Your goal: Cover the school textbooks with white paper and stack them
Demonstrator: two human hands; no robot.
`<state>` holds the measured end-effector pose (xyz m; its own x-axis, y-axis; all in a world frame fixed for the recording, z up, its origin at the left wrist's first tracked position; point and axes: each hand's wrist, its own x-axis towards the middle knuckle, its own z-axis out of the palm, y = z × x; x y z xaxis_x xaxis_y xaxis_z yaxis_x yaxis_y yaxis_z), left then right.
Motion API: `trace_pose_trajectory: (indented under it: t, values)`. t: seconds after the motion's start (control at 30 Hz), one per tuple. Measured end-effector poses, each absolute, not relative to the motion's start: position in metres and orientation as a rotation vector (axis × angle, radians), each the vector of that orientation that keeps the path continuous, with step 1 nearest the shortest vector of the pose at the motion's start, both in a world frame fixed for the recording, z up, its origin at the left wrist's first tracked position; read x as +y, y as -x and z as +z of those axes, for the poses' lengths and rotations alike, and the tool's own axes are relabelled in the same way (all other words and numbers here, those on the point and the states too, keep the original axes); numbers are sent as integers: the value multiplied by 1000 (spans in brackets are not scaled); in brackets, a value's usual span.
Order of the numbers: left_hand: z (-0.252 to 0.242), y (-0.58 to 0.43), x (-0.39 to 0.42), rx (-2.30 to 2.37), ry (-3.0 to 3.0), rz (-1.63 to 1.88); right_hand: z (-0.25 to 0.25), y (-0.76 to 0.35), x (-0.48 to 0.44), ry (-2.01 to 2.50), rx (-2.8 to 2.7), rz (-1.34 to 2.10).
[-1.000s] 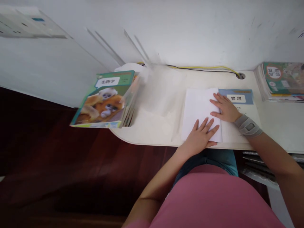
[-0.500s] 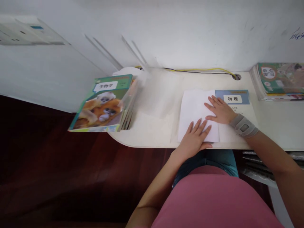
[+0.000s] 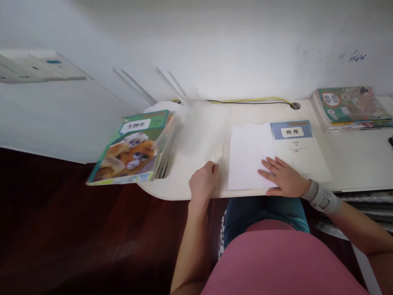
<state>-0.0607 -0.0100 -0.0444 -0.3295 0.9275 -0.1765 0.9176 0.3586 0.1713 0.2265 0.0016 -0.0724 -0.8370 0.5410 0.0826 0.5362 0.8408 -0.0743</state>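
An open book lies on the white desk in front of me, with a blank white page on its left and a title page with a blue band on its right. My right hand, with a grey wrist strap, rests flat across the book's lower middle, fingers spread. Left of the book, my left hand is curled closed near a translucent sheet on the desk. Whether the curled fingers hold that sheet's lower edge is too small to make out.
A stack of books with monkeys on its top cover sits at the desk's left end. Another book stack stands at the back right. Cables run along the wall to a desk hole. Sockets are on the left wall.
My left hand has left the white page, moved left and curled closed. My right hand has slid down toward the book's lower edge. The view has shifted slightly.
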Motion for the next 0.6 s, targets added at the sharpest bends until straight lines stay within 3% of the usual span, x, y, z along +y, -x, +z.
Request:
trace_pose_trajectory:
  t: [0.17,0.6]
  values:
    - [-49,67,-15,2358,-1526,219,-74,-247,-4,731,-2898,21]
    - [-61,65,-15,2390,-1549,150,-73,-264,-1,530,-2941,67]
